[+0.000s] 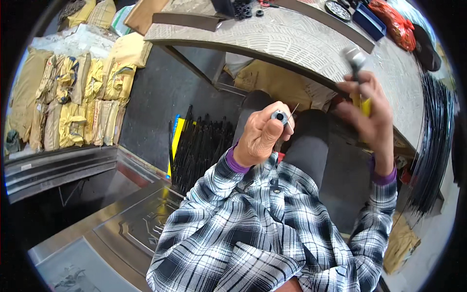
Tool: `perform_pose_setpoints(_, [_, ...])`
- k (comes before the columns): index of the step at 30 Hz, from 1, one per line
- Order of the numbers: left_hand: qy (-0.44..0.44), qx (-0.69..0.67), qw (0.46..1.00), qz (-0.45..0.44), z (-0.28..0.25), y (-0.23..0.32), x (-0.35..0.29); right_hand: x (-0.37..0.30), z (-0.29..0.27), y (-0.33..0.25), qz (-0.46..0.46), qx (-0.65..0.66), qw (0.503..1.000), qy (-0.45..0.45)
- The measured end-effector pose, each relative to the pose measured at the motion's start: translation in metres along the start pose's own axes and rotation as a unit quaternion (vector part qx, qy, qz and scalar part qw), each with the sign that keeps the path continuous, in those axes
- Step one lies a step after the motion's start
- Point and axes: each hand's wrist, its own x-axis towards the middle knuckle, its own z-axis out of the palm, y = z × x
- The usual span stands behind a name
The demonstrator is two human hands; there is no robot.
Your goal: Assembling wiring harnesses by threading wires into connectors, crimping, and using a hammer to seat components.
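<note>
My left hand (pixel 262 134) is closed around a small grey ring-shaped piece (pixel 279 117) with a dark round hole, held above my lap. A thin pointed rod (pixel 293 114) sticks up beside its fingers; whether it belongs to the ring piece I cannot tell. To the right, my right hand (pixel 372 107) is raised near the table's front edge and smeared by motion. It grips a hammer (pixel 356 61) with a silver head, a dark neck and a yellow-and-dark handle. The hammer head is blurred and apart from the left hand.
The worktable (pixel 277 36) spans the front. On it stand a blue tray (pixel 368 22), a red plastic bag (pixel 396 24) and a round dish (pixel 337 9). Dark thin rods hang in a bundle (pixel 433 141) at right; more rods (pixel 204 146) stand at left near stacked sacks (pixel 78 102).
</note>
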Motion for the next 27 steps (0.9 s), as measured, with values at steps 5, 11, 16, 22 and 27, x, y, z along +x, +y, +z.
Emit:
perform_pose_setpoints(5, [0.010,-0.019,1.000,0.008,0.010,0.003,-0.002,0.003,-0.009,-0.036,-0.263,-0.408,0.874,0.023])
perform_pose_setpoints(11, [0.088,0.059,0.994,-0.006,0.020,0.008,-0.005,-0.001,0.004,-0.032,-0.283,-0.599,0.746,0.059])
perform_pose_setpoints(16, [0.124,0.103,0.987,-0.009,0.026,0.009,-0.010,-0.027,0.035,-0.025,-0.239,-0.501,0.824,0.115])
perform_pose_setpoints(22, [0.023,0.149,0.985,0.087,0.021,0.009,-0.011,-0.029,-0.004,-0.048,-0.210,-0.340,0.910,-0.107])
perform_pose_setpoints(27, [-0.190,0.086,0.969,0.131,0.010,0.005,-0.020,-0.022,-0.036,-0.023,0.102,0.178,0.823,-0.530])
